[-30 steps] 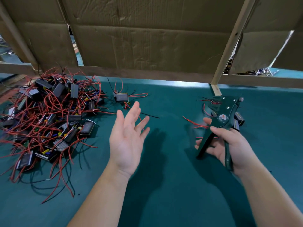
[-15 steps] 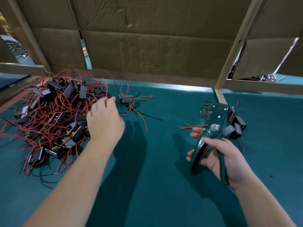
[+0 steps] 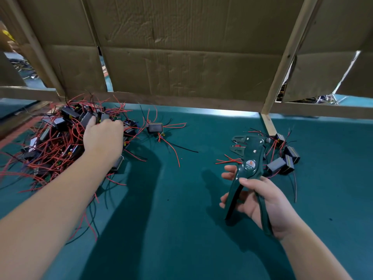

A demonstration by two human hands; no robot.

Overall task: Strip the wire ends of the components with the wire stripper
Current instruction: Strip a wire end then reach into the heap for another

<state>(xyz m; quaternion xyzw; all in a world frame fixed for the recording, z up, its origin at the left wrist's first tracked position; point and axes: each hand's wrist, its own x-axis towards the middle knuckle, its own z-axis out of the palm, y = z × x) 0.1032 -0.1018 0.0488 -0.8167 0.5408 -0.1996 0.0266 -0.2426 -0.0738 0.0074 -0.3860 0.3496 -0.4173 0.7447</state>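
Observation:
A heap of small black box components with red and black wires (image 3: 50, 142) lies at the left on the green mat. My left hand (image 3: 103, 136) reaches into the heap, its fingers curled down on a dark component at the top. Whether it grips that piece is hidden by the hand. My right hand (image 3: 262, 201) holds the dark green wire stripper (image 3: 249, 158) by its handles, jaws pointing away from me. One single component (image 3: 155, 127) lies apart between the heap and the stripper.
A few components (image 3: 282, 162) lie in a small group just right of the stripper's jaws. A cardboard wall (image 3: 191, 57) on a wooden frame, with a slanted post (image 3: 282, 63), closes off the back of the green mat (image 3: 171, 219).
My left hand went from raised and open above the mat to reaching left and forward into the heap. My right hand with the stripper stayed nearly still.

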